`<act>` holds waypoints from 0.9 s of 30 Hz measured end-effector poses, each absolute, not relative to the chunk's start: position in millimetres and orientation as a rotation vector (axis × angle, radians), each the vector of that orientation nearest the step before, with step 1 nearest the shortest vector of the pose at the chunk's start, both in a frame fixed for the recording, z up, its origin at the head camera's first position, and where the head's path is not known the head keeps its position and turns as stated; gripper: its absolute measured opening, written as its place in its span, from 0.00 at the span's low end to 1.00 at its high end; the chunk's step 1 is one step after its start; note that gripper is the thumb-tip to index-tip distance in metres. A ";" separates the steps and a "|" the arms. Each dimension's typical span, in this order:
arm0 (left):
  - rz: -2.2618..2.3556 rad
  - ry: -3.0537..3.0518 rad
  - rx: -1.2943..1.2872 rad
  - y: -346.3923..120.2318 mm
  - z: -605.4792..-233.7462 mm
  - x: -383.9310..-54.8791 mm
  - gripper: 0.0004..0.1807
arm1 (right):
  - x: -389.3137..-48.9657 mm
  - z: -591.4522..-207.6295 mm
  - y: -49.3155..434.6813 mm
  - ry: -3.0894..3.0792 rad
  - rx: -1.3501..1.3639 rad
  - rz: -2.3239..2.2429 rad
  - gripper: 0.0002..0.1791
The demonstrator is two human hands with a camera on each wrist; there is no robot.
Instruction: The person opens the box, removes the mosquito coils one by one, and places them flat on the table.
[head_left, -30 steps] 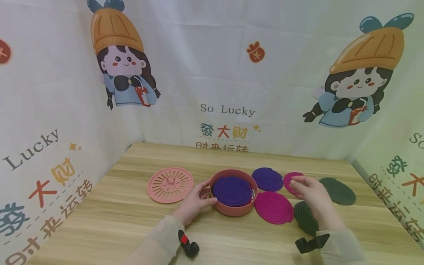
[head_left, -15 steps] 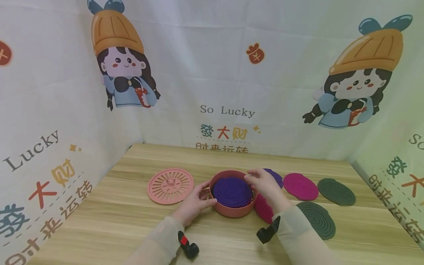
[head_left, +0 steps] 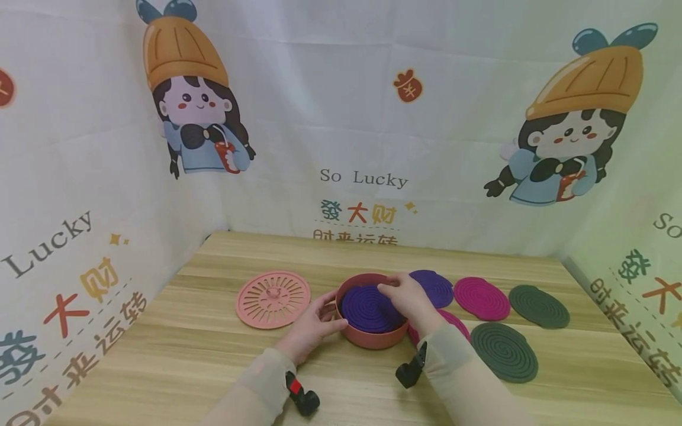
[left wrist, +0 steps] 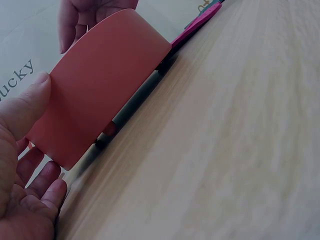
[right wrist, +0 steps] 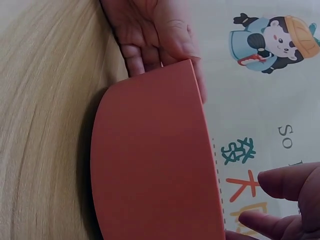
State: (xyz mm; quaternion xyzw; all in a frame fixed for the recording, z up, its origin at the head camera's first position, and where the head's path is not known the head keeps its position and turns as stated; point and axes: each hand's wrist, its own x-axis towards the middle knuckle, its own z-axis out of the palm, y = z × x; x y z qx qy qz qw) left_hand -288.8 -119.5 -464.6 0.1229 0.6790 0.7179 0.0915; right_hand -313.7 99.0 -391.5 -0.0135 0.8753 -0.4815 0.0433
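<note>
At far left from where I stood, a pink slotted lid (head_left: 273, 300) lay flat on the wooden table (head_left: 160, 367). Beside it, the left hand (head_left: 314, 325) gripped the near-left side of a pink round tin (head_left: 375, 340), thumb against the outer wall. The tin stood at centre, upright, a purple spiral disc (head_left: 364, 307) inside. The right hand (head_left: 410, 299) arched over its right rim, palm down, thumb and forefinger extended and apart; whether its fingertips met the disc could not be told. Further right lay a second purple disc (head_left: 438, 289), two magenta discs (head_left: 482, 297) and two green discs (head_left: 539, 306). On the backdrop (head_left: 298, 118), left to right: "Lucky" with 發大财 and 时来运转; "So Lucky" with the same characters, the lower line partly cut off; then "So," cropped at the edge.
</note>
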 end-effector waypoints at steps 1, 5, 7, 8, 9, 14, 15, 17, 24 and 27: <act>2.135 2.014 0.366 -119.5 -464.5 -288.8 0.42 | -313.8 -391.3 98.4 2.682 -0.036 -1.465 0.25; 2.142 2.001 0.370 -119.7 -464.2 -288.8 0.42 | -313.7 -390.1 96.4 2.684 -0.005 -1.444 0.25; 2.142 1.999 0.373 -119.8 -464.2 -288.9 0.42 | -313.4 -389.6 95.6 2.683 0.000 -1.436 0.25; 2.141 1.999 0.376 -119.9 -464.4 -289.1 0.42 | -313.3 -389.7 95.1 2.676 0.007 -1.439 0.25; 2.142 1.998 0.375 -119.9 -464.6 -289.3 0.42 | -313.1 -389.7 94.8 2.676 0.006 -1.438 0.25; 2.139 2.006 0.373 -120.0 -465.8 -290.1 0.42 | -311.9 -390.4 92.9 2.665 0.016 -1.468 0.24; 2.140 2.006 0.366 -120.0 -465.8 -290.3 0.42 | -311.5 -390.5 92.7 2.665 0.016 -1.475 0.24; 2.140 2.008 0.354 -120.0 -466.0 -290.4 0.43 | -311.2 -391.2 92.4 2.660 0.019 -1.492 0.23; 2.133 2.023 0.335 -120.1 -466.8 -291.3 0.43 | -310.3 -391.6 92.1 2.617 0.022 -1.550 0.23; 2.128 2.023 0.341 -120.2 -466.8 -291.0 0.43 | -309.2 -391.5 91.5 2.612 0.021 -1.572 0.23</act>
